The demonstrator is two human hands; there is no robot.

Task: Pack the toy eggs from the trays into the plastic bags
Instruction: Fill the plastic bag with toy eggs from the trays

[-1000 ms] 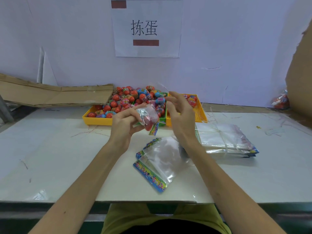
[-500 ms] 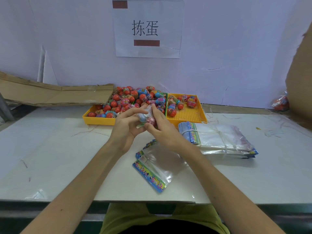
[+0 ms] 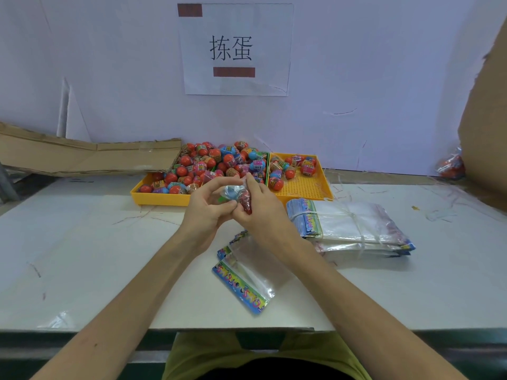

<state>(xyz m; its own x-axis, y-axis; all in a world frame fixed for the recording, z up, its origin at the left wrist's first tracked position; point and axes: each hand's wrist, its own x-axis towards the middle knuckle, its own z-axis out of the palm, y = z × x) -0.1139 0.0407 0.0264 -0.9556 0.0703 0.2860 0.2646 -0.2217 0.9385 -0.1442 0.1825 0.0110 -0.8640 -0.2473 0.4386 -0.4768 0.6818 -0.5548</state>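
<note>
From the head camera, the only view I have, both hands meet above the middle of the white bench (image 3: 82, 242), raised off the surface so the bag mouth can be worked freely. My left hand (image 3: 204, 208) curls round a small clear plastic bag (image 3: 233, 193) with a blue toy egg and a red one showing through the film; I judge it is there to steady the bag from underneath. My right hand (image 3: 259, 204) pinches the same bag at its red side, thumb and forefinger closed on the film, probably pushing an egg in or pressing the opening closed; the fingers overlap too much for me to say which.

Along the bench's far edge sits a yellow perforated plastic tray (image 3: 160, 197) heaped with red, blue and pink toy eggs (image 3: 208, 165), within easy reach of the left hand. Touching its right side, a second yellow tray (image 3: 304, 187) holds only a few eggs in its far half. Just beside that tray, toward the bench's right edge, lies a tied stack of clear bags with colourful printed headers (image 3: 348, 226), kept bundled as stock. Near the front edge, below my wrists, a few loose flat bags of the same kind (image 3: 247, 275) lie ready for the next fill.

I judge the packing far from finished, given the full left tray.
</note>
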